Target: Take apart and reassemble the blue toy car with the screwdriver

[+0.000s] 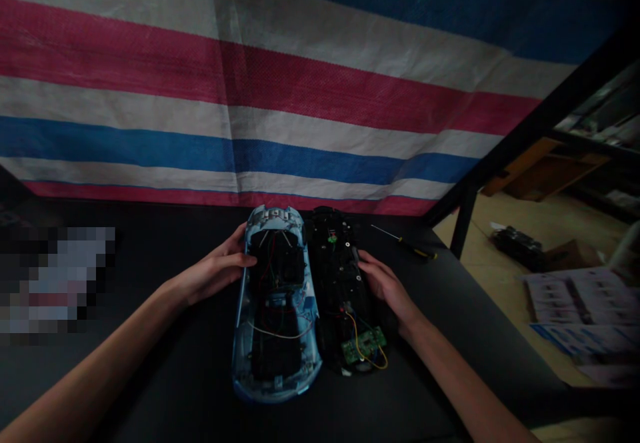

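Observation:
A light-blue toy car body shell (275,310) lies upside down on the black table (150,363), its inside showing wires. Beside it on the right lies the black chassis (343,290) with a green circuit board (363,345) and yellow wire. My left hand (216,271) rests on the shell's left edge, fingers curled over its rim. My right hand (383,282) touches the chassis's right side, fingers bent against it.
A thin screwdriver with a yellow-black handle (406,243) lies on the table behind my right hand. A red, white and blue striped tarp (250,96) hangs behind the table. A black frame post (463,223) stands at the right edge, with cardboard and boxes (575,296) on the floor.

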Demonstrator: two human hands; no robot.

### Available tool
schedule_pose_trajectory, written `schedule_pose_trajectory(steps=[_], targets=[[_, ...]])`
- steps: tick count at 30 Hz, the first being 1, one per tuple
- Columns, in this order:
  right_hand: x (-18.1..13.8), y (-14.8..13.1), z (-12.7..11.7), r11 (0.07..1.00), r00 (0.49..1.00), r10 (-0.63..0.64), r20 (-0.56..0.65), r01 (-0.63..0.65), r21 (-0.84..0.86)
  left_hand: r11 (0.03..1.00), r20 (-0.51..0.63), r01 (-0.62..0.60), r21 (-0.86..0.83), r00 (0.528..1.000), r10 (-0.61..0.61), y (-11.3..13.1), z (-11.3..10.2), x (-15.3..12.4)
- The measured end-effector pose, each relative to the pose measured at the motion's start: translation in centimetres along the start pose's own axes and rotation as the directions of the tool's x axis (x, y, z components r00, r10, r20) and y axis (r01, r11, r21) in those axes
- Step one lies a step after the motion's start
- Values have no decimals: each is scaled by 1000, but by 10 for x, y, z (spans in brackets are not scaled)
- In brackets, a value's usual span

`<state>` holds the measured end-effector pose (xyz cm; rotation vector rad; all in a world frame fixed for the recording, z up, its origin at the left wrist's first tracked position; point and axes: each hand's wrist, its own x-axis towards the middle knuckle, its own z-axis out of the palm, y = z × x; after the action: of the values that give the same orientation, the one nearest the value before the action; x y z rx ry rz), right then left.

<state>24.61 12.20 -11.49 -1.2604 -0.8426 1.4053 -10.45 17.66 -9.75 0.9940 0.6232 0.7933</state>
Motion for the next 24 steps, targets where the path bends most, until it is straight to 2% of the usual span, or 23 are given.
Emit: schedule_pose_trajectory(steps=[10, 15, 20, 24], targets=[[3, 5, -3, 999, 1000, 6, 12, -7, 32, 1000, -23, 4, 18, 1000, -3, 2, 3, 0], [5, 6, -4, 999, 998, 14, -66, -12, 34, 1000, -5, 0, 23, 1000, 0, 1, 2, 0], [4, 4, -3, 1000, 1000, 9, 13, -9, 22, 1000, -8, 11, -10, 1000, -11, 3, 3, 0], [4, 4, -3, 999, 998, 6, -56, -4, 36, 1000, -1, 3, 8, 1000, -3, 3, 2, 1]])
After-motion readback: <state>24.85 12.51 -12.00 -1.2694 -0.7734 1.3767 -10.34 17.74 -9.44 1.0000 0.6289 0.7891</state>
